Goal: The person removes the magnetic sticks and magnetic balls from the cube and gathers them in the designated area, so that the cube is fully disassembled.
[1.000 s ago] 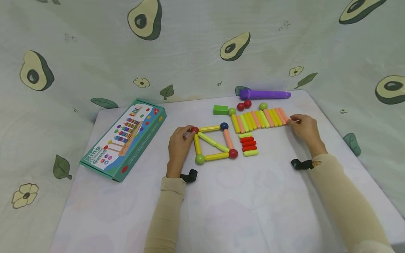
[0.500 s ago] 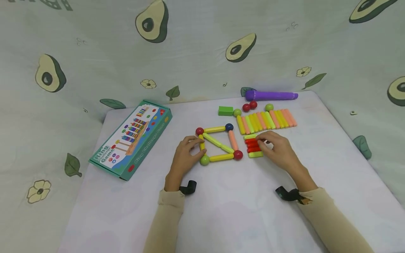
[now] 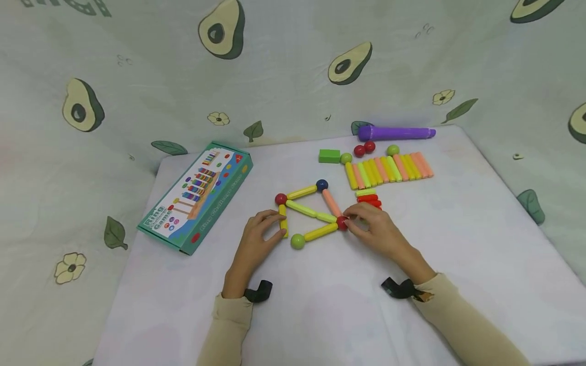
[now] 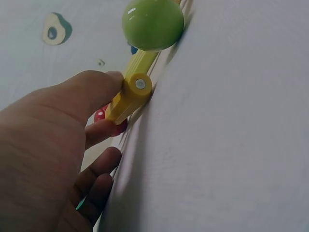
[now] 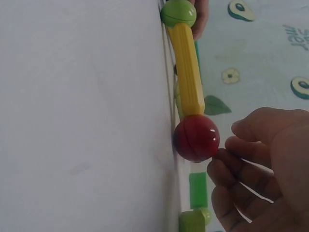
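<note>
My left hand (image 3: 258, 239) pinches a yellow magnetic rod (image 4: 133, 96) between thumb and index finger; its near end shows a round metal disc. That rod (image 3: 283, 223) reaches up to a red ball (image 3: 281, 199) and stands apart from the green ball (image 3: 297, 241). My right hand (image 3: 377, 229), fingers loosely bent, is at another red ball (image 3: 342, 222). In the right wrist view its fingertips are beside this ball (image 5: 196, 138), the thumb apart from it; contact is unclear. Yellow, lime and pink rods link the balls into a flat frame with a blue ball (image 3: 322, 185).
Behind my right hand lie short red and lime rods (image 3: 368, 197), partly hidden. Farther back are a row of coloured rods (image 3: 389, 170), loose balls (image 3: 359, 151), a green block (image 3: 329, 156) and a purple microphone-shaped stick (image 3: 396, 133). A game box (image 3: 197, 195) lies left.
My right hand has moved left from the rod row, past the short rods, to the red ball. My left hand moved from the upper red ball to the yellow rod, now parted from the green ball.
</note>
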`<action>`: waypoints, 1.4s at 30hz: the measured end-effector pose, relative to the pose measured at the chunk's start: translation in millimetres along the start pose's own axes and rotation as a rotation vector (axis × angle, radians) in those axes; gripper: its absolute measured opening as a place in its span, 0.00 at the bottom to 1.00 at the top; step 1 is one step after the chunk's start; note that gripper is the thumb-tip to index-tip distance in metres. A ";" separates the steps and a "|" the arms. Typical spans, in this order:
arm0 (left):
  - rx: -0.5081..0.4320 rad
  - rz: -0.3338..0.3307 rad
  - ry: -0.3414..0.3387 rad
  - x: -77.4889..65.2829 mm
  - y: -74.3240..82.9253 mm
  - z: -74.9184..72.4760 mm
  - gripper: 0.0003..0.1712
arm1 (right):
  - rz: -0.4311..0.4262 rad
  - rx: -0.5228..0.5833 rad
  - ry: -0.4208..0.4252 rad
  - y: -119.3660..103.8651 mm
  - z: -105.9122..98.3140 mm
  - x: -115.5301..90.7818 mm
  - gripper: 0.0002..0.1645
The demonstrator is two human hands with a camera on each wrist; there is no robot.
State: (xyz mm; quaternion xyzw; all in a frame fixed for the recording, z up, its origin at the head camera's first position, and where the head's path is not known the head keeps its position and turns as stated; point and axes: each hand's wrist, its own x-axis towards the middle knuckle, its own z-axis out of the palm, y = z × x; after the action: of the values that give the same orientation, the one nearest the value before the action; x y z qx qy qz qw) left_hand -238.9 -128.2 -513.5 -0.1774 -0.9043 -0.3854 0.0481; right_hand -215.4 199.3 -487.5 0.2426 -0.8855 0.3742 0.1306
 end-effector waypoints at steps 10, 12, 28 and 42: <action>-0.028 0.029 -0.019 -1.3 10.0 3.6 0.15 | -0.007 -0.031 -0.048 -0.1 8.4 -3.9 0.23; 0.013 0.063 -0.038 -0.3 11.2 4.3 0.15 | -0.008 -0.026 -0.037 -1.0 9.8 -4.5 0.23; 0.205 0.275 -0.025 2.5 15.5 -0.4 0.15 | 0.003 -0.009 -0.034 -0.2 9.8 -4.7 0.23; 0.438 0.333 -0.180 21.9 67.7 26.3 0.33 | 0.078 0.002 -0.043 -14.3 33.6 -9.2 0.28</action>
State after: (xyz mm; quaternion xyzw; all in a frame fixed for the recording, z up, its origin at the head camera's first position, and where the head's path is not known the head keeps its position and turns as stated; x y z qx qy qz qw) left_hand -233.7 -59.9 -480.9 -0.3420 -0.9251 -0.1507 0.0674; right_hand -201.7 169.3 -505.7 0.2159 -0.8965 0.3746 0.0967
